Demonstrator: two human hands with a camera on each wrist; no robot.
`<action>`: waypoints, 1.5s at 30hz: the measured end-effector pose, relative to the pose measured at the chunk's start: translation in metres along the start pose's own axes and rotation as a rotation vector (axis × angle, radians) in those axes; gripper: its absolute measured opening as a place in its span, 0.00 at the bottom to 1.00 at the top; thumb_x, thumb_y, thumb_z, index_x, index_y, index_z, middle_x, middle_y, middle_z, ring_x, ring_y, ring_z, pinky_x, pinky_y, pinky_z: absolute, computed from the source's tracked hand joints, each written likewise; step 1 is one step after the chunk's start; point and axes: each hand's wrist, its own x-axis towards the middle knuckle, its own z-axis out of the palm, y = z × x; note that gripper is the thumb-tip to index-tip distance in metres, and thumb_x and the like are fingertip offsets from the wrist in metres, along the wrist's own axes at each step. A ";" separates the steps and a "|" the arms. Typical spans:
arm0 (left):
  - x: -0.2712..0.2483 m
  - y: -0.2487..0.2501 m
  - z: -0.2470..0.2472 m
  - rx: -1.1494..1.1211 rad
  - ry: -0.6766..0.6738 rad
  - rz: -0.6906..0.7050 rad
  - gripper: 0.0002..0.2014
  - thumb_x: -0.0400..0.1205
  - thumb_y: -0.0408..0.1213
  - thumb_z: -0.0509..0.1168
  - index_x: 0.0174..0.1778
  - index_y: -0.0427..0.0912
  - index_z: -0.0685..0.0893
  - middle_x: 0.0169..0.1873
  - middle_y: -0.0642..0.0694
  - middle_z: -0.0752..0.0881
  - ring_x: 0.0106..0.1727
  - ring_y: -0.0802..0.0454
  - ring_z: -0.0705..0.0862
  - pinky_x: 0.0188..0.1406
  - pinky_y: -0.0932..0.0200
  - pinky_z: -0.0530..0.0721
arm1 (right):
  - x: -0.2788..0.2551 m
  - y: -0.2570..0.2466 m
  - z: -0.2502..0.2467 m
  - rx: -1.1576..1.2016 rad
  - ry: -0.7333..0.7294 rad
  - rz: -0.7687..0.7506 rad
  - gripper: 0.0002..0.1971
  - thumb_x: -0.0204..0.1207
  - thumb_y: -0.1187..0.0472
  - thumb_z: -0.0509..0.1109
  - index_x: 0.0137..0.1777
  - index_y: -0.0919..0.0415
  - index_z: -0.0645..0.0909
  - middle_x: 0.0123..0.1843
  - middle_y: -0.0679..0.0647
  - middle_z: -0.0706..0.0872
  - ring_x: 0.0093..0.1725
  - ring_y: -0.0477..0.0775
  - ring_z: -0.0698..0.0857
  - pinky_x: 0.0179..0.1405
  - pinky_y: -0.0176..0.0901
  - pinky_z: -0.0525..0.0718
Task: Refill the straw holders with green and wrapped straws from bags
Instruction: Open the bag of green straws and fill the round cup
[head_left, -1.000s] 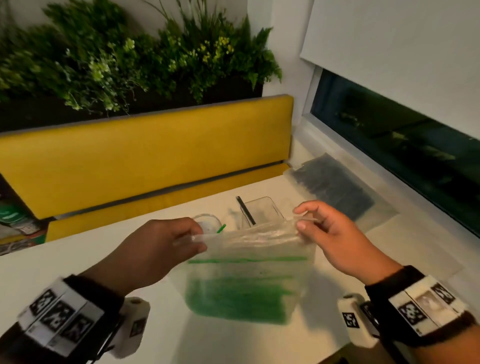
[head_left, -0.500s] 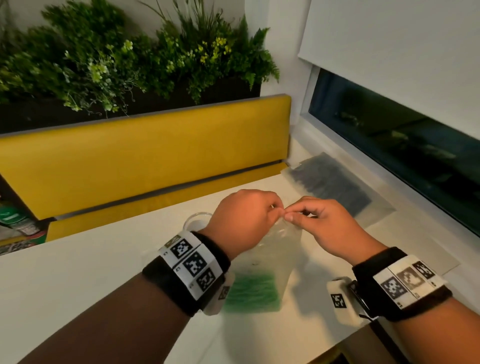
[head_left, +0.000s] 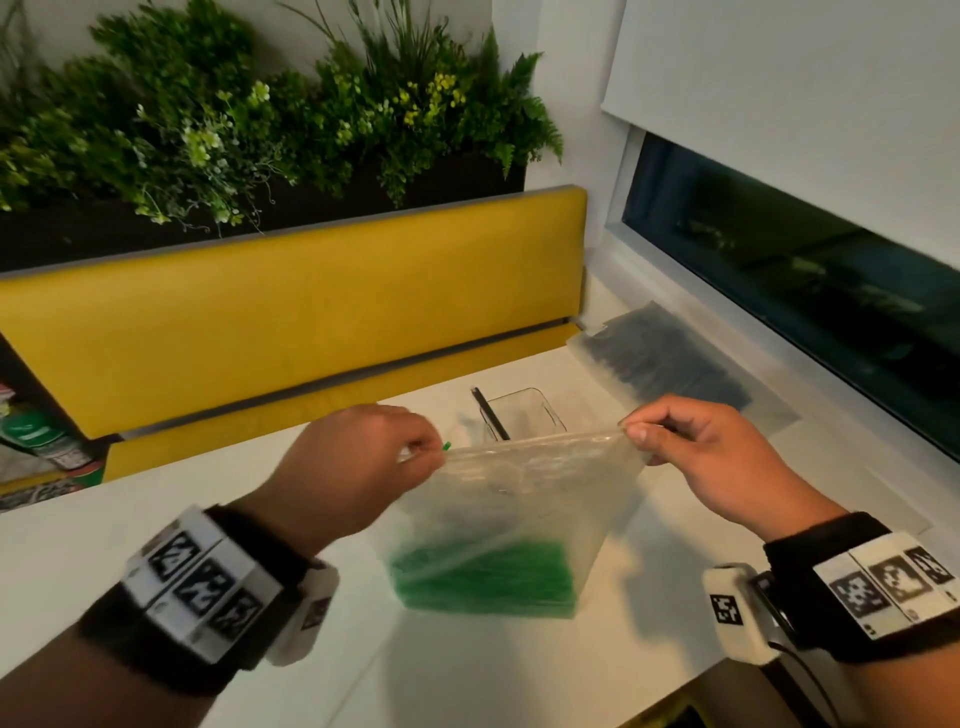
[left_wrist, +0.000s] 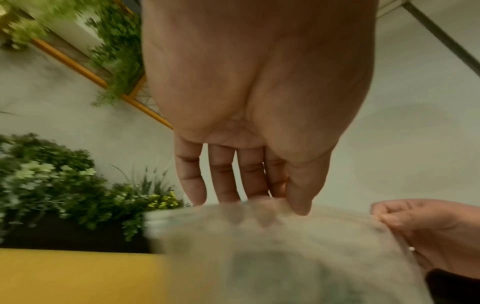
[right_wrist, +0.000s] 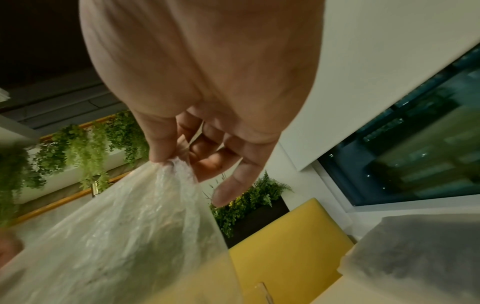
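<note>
Now the hands have drawn apart again: half a second ago they met pinched together at the middle of the bag's top, and here the left hand (head_left: 358, 462) and the right hand (head_left: 711, 457) each pinch an end of that top edge, pulling it taut between them. The bag (head_left: 519, 499) hangs upright just above the white bench (head_left: 130, 525), its green straws (head_left: 488, 577) settled in a block at the bottom. The left thumb closes against the fingertips on the plastic; the right thumb and forefinger nip the other corner, its remaining fingers loosely curled. Whether the mouth is open yet cannot be told, as the film is blurred. Judging by the stretch, the seal is being worked open, so no green straws have gone anywhere so far. Just beyond the bag stands a clear holder (head_left: 524, 415) with one dark straw (head_left: 489, 413) leaning in it; a second holder is mostly hidden behind the left hand. Farther right lies a second bag (head_left: 670, 364), dark inside.
</note>
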 end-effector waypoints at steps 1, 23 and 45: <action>-0.007 -0.009 -0.003 -0.005 0.005 -0.033 0.14 0.80 0.61 0.59 0.43 0.60 0.86 0.43 0.64 0.88 0.45 0.63 0.84 0.43 0.52 0.85 | -0.001 0.002 -0.002 0.003 0.005 0.004 0.09 0.79 0.63 0.72 0.45 0.46 0.90 0.45 0.50 0.91 0.48 0.53 0.89 0.51 0.52 0.89; -0.013 -0.008 -0.024 0.107 0.169 -0.050 0.06 0.82 0.49 0.62 0.47 0.57 0.84 0.47 0.55 0.87 0.49 0.46 0.85 0.44 0.48 0.85 | 0.017 -0.050 0.032 -0.452 -0.368 0.066 0.07 0.81 0.52 0.70 0.52 0.44 0.89 0.45 0.41 0.92 0.44 0.39 0.89 0.58 0.50 0.87; -0.091 0.055 0.050 0.268 0.075 0.647 0.02 0.81 0.40 0.70 0.46 0.51 0.88 0.24 0.53 0.77 0.24 0.50 0.77 0.47 0.55 0.86 | 0.020 -0.018 0.049 -0.785 -0.081 0.166 0.04 0.80 0.59 0.63 0.46 0.49 0.76 0.39 0.50 0.83 0.40 0.57 0.82 0.33 0.45 0.73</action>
